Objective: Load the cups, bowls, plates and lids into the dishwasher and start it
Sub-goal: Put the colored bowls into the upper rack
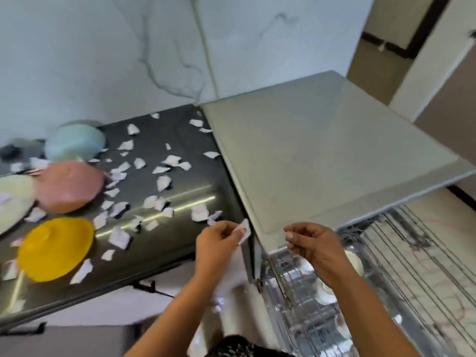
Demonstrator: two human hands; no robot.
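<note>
White dishes (354, 261) sit in the dishwasher rack (401, 266), coloured dishes (55, 249) wait on the tabletop (180, 191); my left hand (213, 243) pinches a paper scrap (244, 229), my right hand (314, 243) curls empty.

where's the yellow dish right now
In the head view the yellow dish lies at the lower left on the steel counter, just nearer the person than the pink dish, with paper scraps around it.
</note>
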